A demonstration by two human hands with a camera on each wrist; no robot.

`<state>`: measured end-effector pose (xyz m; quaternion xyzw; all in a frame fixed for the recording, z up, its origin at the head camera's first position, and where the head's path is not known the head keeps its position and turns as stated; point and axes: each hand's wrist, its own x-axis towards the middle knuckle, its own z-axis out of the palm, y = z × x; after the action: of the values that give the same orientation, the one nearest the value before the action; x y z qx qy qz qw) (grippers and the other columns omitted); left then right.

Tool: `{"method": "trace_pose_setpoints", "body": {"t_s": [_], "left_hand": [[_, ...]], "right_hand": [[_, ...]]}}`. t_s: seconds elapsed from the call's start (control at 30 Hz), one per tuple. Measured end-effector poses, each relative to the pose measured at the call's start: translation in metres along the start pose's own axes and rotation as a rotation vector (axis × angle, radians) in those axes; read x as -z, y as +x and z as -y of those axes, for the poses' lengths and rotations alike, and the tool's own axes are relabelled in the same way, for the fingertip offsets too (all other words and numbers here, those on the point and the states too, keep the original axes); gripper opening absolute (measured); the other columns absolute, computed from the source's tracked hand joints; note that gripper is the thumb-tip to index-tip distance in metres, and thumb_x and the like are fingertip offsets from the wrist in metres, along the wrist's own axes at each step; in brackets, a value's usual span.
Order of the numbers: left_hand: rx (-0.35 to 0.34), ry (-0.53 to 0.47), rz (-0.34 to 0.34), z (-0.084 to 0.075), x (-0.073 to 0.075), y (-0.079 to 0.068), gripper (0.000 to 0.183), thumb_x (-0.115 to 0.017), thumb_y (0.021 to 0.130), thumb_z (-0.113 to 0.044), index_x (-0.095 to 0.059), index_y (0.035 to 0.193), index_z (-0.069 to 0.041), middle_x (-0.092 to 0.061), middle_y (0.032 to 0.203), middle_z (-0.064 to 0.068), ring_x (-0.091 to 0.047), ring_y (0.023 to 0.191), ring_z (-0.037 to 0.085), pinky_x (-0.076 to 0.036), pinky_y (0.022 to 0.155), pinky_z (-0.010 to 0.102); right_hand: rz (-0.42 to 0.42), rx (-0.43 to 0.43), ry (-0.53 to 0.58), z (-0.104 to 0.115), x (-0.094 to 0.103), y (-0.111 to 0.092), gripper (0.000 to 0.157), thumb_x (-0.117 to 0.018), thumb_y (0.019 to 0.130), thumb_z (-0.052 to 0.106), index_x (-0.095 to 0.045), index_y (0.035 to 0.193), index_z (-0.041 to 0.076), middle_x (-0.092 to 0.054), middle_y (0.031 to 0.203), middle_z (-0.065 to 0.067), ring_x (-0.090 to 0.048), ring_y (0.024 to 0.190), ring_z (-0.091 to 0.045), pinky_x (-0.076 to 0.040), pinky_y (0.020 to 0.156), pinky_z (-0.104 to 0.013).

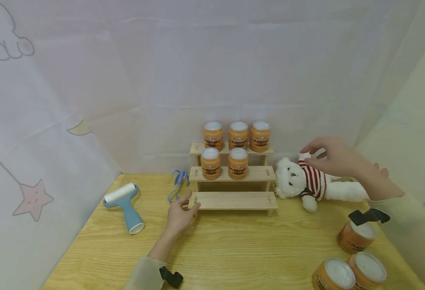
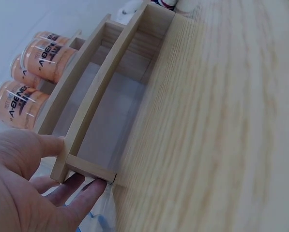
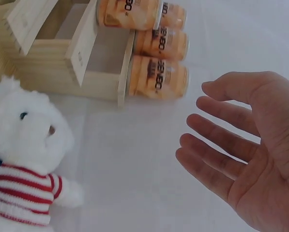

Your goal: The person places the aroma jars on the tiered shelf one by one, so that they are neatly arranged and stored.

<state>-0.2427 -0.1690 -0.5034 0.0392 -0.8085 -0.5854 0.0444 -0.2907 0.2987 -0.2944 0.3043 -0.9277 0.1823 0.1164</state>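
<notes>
A three-step wooden display rack [image 1: 234,200] stands on the table. Three orange cans [image 1: 238,136] sit on its top step and two more [image 1: 211,163] on its middle step; the bottom step is bare. My left hand [image 1: 180,215] grips the left end of that bottom step. In the left wrist view, the thumb lies on the board and the fingers [image 2: 88,195] are against the end leg. My right hand [image 1: 333,157] is in the air right of the rack, over a white teddy bear [image 1: 314,181] in a striped shirt. Nothing is between its relaxed fingers [image 3: 217,123].
Several orange cans [image 1: 355,237] stand at the table's front right. To the left lies a blue-handled lint roller [image 1: 127,209]. A small blue-purple hooked object [image 1: 178,183] is beside the rack. Printed cloth [image 1: 198,80] hangs behind the table [image 1: 234,249].
</notes>
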Motion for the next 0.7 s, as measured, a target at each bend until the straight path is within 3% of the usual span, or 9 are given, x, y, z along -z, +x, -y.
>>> {"method": "trace_pose_setpoints", "body": {"t_s": [0.13,0.33,0.5,0.53,0.57,0.7], "left_hand": [[-0.005,0.002,0.0,0.0,0.0,0.0,0.07,-0.078,0.099,-0.022,-0.046,0.16,-0.008,-0.059,0.145,0.027,-0.079,0.098,0.033,-0.066,0.073,0.035],[-0.002,0.009,0.001,0.001,-0.001,0.0,0.069,-0.078,0.099,-0.023,-0.047,0.16,-0.009,-0.058,0.146,0.028,-0.077,0.101,0.032,-0.067,0.079,0.038],[0.003,0.005,0.002,0.001,-0.002,0.0,0.069,-0.078,0.099,-0.025,-0.048,0.16,-0.011,-0.057,0.147,0.027,-0.077,0.101,0.03,-0.067,0.08,0.038],[0.003,0.005,0.002,0.001,-0.002,0.0,0.069,-0.078,0.099,-0.025,-0.048,0.16,-0.012,-0.057,0.147,0.026,-0.076,0.101,0.03,-0.067,0.08,0.038],[0.0,0.001,0.004,0.001,-0.002,0.0,0.069,-0.078,0.099,-0.025,-0.048,0.16,-0.012,-0.058,0.147,0.027,-0.077,0.101,0.03,-0.067,0.08,0.038],[-0.006,-0.01,0.002,0.002,-0.001,0.0,0.07,-0.078,0.099,-0.025,-0.047,0.16,-0.011,-0.058,0.147,0.027,-0.078,0.1,0.031,-0.067,0.079,0.037]], "right_hand": [[-0.014,0.036,-0.013,-0.013,0.003,-0.021,0.023,-0.079,0.096,0.011,-0.077,0.118,0.016,-0.075,0.116,-0.002,-0.07,0.102,-0.019,-0.067,0.079,-0.034],[-0.029,0.133,-0.011,-0.03,0.002,-0.047,0.037,-0.086,0.086,0.002,-0.078,0.117,0.021,-0.077,0.115,0.004,-0.064,0.106,0.003,-0.066,0.076,-0.029],[-0.008,0.048,0.007,-0.045,0.001,-0.078,0.041,-0.086,0.088,0.006,-0.074,0.122,0.027,-0.071,0.123,0.009,-0.061,0.107,0.014,-0.064,0.077,-0.023],[-0.011,0.046,0.002,-0.049,0.0,-0.084,0.042,-0.087,0.088,0.007,-0.074,0.122,0.028,-0.071,0.123,0.011,-0.062,0.107,0.014,-0.064,0.076,-0.023],[-0.01,0.042,0.019,-0.053,-0.001,-0.09,0.043,-0.087,0.087,0.007,-0.074,0.122,0.027,-0.071,0.124,0.012,-0.063,0.105,0.014,-0.064,0.089,-0.028],[0.0,0.088,0.019,-0.069,-0.01,-0.111,0.051,-0.09,0.083,0.005,-0.074,0.126,0.027,-0.071,0.127,0.015,-0.059,0.112,0.016,-0.063,0.089,-0.028]]}}
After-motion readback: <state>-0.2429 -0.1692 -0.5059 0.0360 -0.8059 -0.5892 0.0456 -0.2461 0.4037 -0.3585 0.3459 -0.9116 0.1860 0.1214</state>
